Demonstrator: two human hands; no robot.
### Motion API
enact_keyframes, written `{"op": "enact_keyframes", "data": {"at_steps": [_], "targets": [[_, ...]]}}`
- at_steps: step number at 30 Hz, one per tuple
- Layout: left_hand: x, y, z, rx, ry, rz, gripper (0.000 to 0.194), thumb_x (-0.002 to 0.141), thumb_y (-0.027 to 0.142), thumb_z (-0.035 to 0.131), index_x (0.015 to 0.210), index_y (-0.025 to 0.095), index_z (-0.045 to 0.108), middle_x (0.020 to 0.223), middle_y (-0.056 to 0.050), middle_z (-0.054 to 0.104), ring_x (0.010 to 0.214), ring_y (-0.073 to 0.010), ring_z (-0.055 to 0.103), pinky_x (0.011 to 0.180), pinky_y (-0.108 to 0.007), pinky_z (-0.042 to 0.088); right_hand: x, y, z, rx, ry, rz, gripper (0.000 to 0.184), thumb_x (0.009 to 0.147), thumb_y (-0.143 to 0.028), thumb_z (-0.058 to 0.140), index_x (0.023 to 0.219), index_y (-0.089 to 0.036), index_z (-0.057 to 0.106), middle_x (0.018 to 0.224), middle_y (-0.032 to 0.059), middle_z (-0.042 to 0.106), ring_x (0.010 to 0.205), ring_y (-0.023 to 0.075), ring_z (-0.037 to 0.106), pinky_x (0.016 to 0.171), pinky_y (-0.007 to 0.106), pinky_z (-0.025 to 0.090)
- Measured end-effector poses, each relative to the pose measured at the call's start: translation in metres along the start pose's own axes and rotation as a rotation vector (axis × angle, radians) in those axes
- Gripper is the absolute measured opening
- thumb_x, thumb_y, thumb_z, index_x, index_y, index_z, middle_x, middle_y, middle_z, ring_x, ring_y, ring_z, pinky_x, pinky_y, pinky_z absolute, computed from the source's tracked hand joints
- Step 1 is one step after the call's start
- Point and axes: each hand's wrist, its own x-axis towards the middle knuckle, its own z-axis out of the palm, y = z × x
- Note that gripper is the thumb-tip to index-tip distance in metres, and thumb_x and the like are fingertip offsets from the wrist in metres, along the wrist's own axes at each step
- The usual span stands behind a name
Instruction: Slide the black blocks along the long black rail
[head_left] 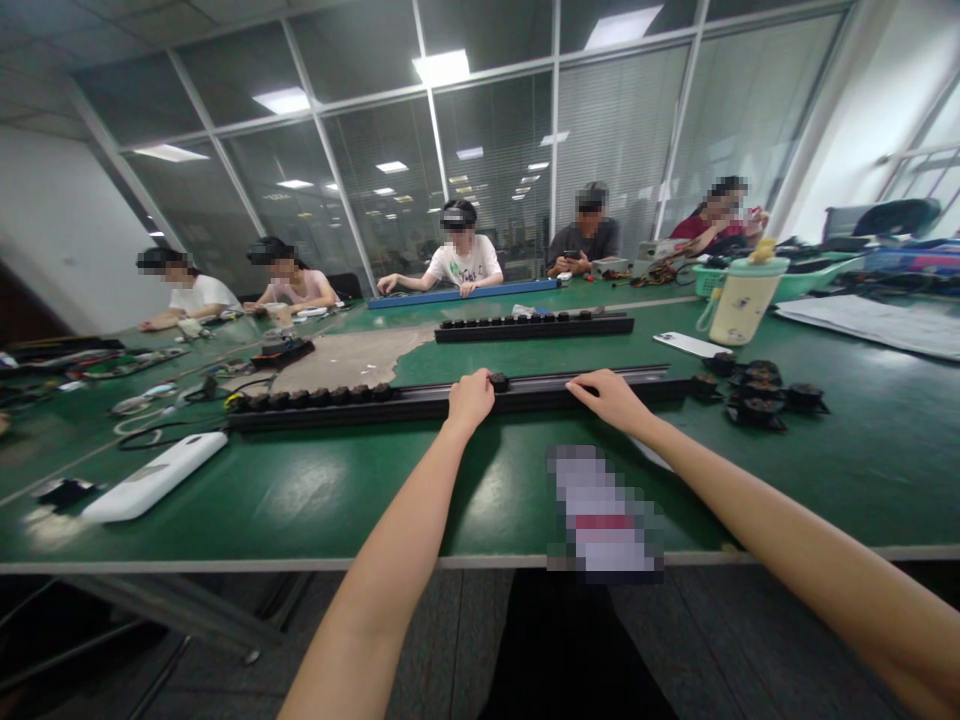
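While the two forearms reach over the green table (352, 500), both hands are at the long black rail (536, 400), which lies crosswise before the person. The left hand (471, 402) is at the middle of this rail, with its fingers bent and their tips at a small black block (499, 382), which sits upon the rail; whether they grip it, I cannot tell. The right hand (609, 393) is farther to the right on the same rail, its thumb and forefinger bent towards each other at the rail's surface; I cannot tell if they pinch something. On the left part of the rail stands a row of round black parts (322, 397). Just beside its right end, loose black parts (756, 392) lie in a group. Beyond the rail there is a second black rail (536, 328), also carrying small parts, and beyond its right end stands a pale cup (744, 308). Nearer than the rail, at its left, lies a white oblong object (159, 478). Far behind the rail, a co-worker in a white shirt (469, 263) sits at a blue bar (465, 293).
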Motion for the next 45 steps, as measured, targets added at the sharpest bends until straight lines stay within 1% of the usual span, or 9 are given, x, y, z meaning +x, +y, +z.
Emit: {"op": "enact_keyframes", "data": {"at_steps": [3, 5, 10, 19, 25, 29, 33, 38, 45], "targets": [[-0.001, 0.001, 0.000, -0.001, 0.002, 0.001, 0.040, 0.102, 0.023, 0.039, 0.131, 0.025, 0.067, 0.124, -0.010, 0.074, 0.116, -0.0246, 0.068, 0.100, -0.035, 0.050, 0.000, 0.000, 0.000, -0.011, -0.003, 0.003, 0.034, 0.101, -0.041, 0.049, 0.094, -0.025, 0.078, 0.103, 0.0064, 0.080, 0.100, 0.0291, 0.071, 0.096, 0.042, 0.050], [-0.001, 0.001, 0.000, -0.004, 0.005, 0.002, 0.039, 0.103, 0.023, 0.039, 0.130, 0.025, 0.067, 0.123, -0.010, 0.074, 0.116, -0.0246, 0.068, 0.099, -0.034, 0.051, 0.000, -0.001, -0.001, -0.024, -0.011, 0.001, 0.037, 0.102, -0.042, 0.047, 0.089, -0.025, 0.076, 0.100, 0.0065, 0.080, 0.098, 0.0284, 0.071, 0.094, 0.040, 0.049], [0.000, 0.000, 0.003, -0.005, 0.013, 0.010, 0.040, 0.103, 0.023, 0.038, 0.131, 0.024, 0.067, 0.122, -0.012, 0.075, 0.113, -0.0260, 0.069, 0.095, -0.035, 0.053, 0.001, -0.001, -0.001, -0.055, -0.043, 0.000, 0.050, 0.105, -0.047, 0.037, 0.072, -0.023, 0.067, 0.083, 0.0077, 0.076, 0.086, 0.0272, 0.069, 0.087, 0.037, 0.047], [-0.002, 0.002, 0.002, 0.042, 0.026, 0.049, 0.039, 0.105, 0.024, 0.036, 0.128, 0.025, 0.067, 0.117, -0.011, 0.076, 0.110, -0.0257, 0.071, 0.092, -0.035, 0.053, 0.002, 0.001, 0.000, -0.061, -0.062, 0.011, 0.048, 0.105, -0.046, 0.038, 0.069, -0.022, 0.059, 0.078, 0.0078, 0.072, 0.082, 0.0248, 0.066, 0.085, 0.034, 0.042], [-0.002, 0.004, -0.004, 0.058, 0.073, -0.008, 0.035, 0.105, 0.029, 0.039, 0.124, 0.023, 0.067, 0.115, -0.013, 0.075, 0.108, -0.0275, 0.071, 0.091, -0.036, 0.053, 0.002, -0.003, -0.002, -0.079, -0.076, 0.012, 0.050, 0.106, -0.046, 0.035, 0.069, -0.022, 0.059, 0.078, 0.0083, 0.072, 0.080, 0.0243, 0.066, 0.083, 0.034, 0.042], [-0.003, 0.006, -0.008, 0.044, 0.107, -0.055, 0.041, 0.107, 0.034, 0.031, 0.117, 0.020, 0.069, 0.110, -0.015, 0.075, 0.104, -0.0290, 0.072, 0.087, -0.037, 0.053, 0.002, -0.002, -0.002, -0.092, -0.083, 0.027, 0.049, 0.106, -0.044, 0.037, 0.073, -0.021, 0.066, 0.082, 0.0093, 0.075, 0.083, 0.0251, 0.068, 0.085, 0.034, 0.044], [-0.004, 0.010, -0.008, 0.022, 0.104, -0.047, 0.048, 0.108, 0.040, 0.030, 0.111, 0.019, 0.072, 0.109, -0.016, 0.075, 0.104, -0.0295, 0.072, 0.088, -0.037, 0.053, 0.003, 0.000, 0.000, -0.095, -0.084, 0.037, 0.040, 0.104, -0.038, 0.043, 0.088, -0.020, 0.075, 0.099, 0.0106, 0.079, 0.096, 0.0273, 0.070, 0.094, 0.035, 0.046], [-0.005, 0.012, -0.008, -0.046, 0.082, -0.009, 0.046, 0.105, 0.049, 0.040, 0.107, 0.023, 0.077, 0.107, -0.012, 0.077, 0.104, -0.0291, 0.071, 0.087, -0.036, 0.053, 0.004, -0.002, 0.000, -0.117, -0.093, 0.070, 0.036, 0.103, -0.034, 0.047, 0.098, -0.020, 0.079, 0.108, 0.0104, 0.079, 0.104, 0.0288, 0.070, 0.098, 0.037, 0.048], [-0.005, 0.010, -0.008, -0.101, 0.082, 0.019, 0.043, 0.103, 0.050, 0.046, 0.107, 0.024, 0.080, 0.106, -0.010, 0.078, 0.104, -0.0266, 0.071, 0.089, -0.033, 0.052, 0.006, -0.005, 0.002, -0.120, -0.108, 0.077, 0.034, 0.103, -0.034, 0.049, 0.106, -0.021, 0.080, 0.112, 0.0078, 0.079, 0.105, 0.0283, 0.070, 0.099, 0.038, 0.049]]}}
